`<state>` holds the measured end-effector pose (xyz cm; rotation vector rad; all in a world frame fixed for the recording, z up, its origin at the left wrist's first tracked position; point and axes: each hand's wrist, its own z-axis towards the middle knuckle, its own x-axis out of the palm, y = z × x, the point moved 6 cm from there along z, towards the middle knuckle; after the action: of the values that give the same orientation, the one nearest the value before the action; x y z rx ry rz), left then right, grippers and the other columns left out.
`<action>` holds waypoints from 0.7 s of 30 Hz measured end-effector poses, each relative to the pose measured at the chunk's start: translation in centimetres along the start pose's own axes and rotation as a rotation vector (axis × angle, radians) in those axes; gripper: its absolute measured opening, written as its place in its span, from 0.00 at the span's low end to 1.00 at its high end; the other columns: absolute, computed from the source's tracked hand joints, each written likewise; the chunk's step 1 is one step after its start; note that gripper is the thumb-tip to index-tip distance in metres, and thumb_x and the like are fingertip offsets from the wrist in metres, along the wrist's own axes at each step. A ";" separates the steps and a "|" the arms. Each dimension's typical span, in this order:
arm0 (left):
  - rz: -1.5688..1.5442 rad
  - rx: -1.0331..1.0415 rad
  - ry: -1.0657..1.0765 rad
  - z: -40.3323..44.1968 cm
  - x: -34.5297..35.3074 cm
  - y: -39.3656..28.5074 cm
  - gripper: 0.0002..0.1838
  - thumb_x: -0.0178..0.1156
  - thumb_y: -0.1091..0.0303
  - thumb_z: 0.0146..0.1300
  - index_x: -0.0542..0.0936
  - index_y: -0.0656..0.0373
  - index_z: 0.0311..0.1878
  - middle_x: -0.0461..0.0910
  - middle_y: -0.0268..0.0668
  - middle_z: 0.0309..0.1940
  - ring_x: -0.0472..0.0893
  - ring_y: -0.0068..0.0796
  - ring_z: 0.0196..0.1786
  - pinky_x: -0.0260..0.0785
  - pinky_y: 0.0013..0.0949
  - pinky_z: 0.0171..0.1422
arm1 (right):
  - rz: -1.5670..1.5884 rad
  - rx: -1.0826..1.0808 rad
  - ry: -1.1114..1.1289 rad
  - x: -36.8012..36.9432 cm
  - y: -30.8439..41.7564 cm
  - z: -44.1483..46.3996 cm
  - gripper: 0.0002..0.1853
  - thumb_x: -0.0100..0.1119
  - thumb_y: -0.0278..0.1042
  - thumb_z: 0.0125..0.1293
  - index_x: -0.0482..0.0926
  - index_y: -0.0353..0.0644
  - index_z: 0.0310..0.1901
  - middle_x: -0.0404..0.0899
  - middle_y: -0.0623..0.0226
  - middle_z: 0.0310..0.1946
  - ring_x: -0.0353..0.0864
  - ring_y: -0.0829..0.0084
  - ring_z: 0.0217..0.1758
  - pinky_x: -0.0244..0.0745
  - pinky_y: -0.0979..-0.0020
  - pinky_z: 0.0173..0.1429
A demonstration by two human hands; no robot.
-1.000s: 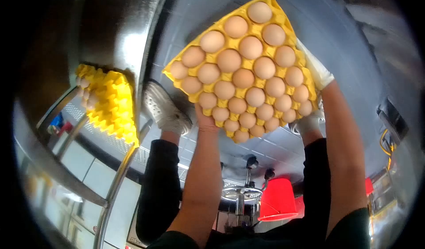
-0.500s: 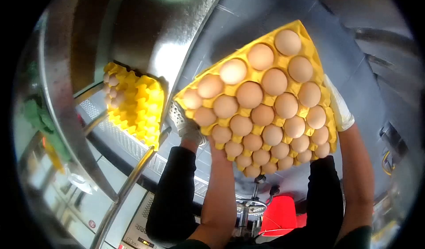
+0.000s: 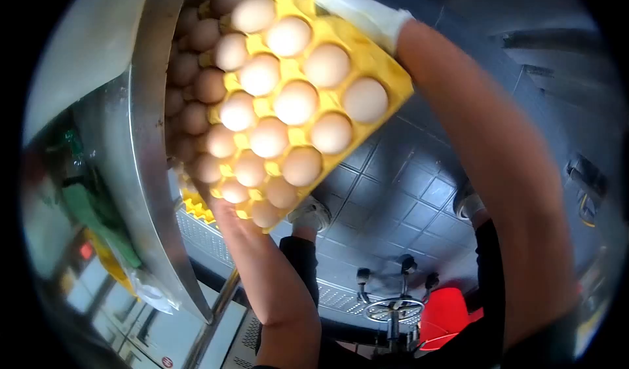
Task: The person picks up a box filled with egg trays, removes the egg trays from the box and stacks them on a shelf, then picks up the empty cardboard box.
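A yellow egg tray full of brown eggs is held between my two hands, tilted in the upper middle of the view. My right hand, in a white glove, is closed on the tray's far right edge. Beneath its near left corner is my left hand; the wrist shows, while the fingers are hidden under the tray. The tray's left part lies in shadow beside the curved metal edge. Behind and below it, a second yellow tray shows only a small piece.
The steel edge runs down the left side, with a metal rail below it. A green and yellow packet lies at far left. Dark floor tiles spread beneath. A red seat and a wheeled stand stand near my legs.
Both hands have carried the full egg tray left and upward, to the metal edge. The second tray is now mostly covered, and the camera view has shifted.
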<state>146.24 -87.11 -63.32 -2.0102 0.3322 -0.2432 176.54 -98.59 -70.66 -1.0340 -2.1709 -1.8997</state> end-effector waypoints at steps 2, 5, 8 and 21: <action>0.081 0.026 0.005 2.4 -0.5 -0.5 0.26 0.46 0.50 0.84 0.71 0.58 0.72 0.76 0.40 0.67 0.78 0.34 0.66 0.74 0.38 0.71 | -0.035 0.042 -0.011 0.8 0.6 1.3 0.36 0.50 0.68 0.81 0.72 0.48 0.77 0.76 0.66 0.73 0.74 0.70 0.75 0.71 0.59 0.77; 0.167 0.036 0.020 6.0 -1.1 -0.1 0.26 0.45 0.50 0.83 0.72 0.59 0.71 0.77 0.40 0.66 0.78 0.33 0.66 0.74 0.36 0.71 | -0.087 0.050 -0.044 0.2 1.1 2.1 0.38 0.49 0.68 0.81 0.70 0.46 0.78 0.74 0.65 0.75 0.72 0.69 0.77 0.70 0.58 0.78; 0.204 0.036 0.016 6.6 -1.8 0.4 0.26 0.45 0.50 0.83 0.72 0.60 0.71 0.77 0.40 0.65 0.78 0.32 0.65 0.74 0.35 0.70 | -0.156 0.006 -0.146 -1.5 1.9 1.0 0.39 0.48 0.68 0.81 0.67 0.44 0.79 0.71 0.64 0.77 0.70 0.68 0.79 0.69 0.57 0.79; 0.118 0.054 0.011 3.8 -0.2 -2.9 0.27 0.44 0.55 0.85 0.69 0.63 0.76 0.74 0.44 0.72 0.78 0.34 0.69 0.72 0.37 0.75 | 0.653 -0.008 -0.522 13.2 -0.1 -11.8 0.52 0.29 0.88 0.72 0.57 0.57 0.85 0.62 0.69 0.83 0.60 0.65 0.86 0.59 0.49 0.83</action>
<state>147.60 -82.60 -62.36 -1.9289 0.4457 -0.1874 162.08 -103.56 -61.84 -2.0996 -1.6660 -1.4344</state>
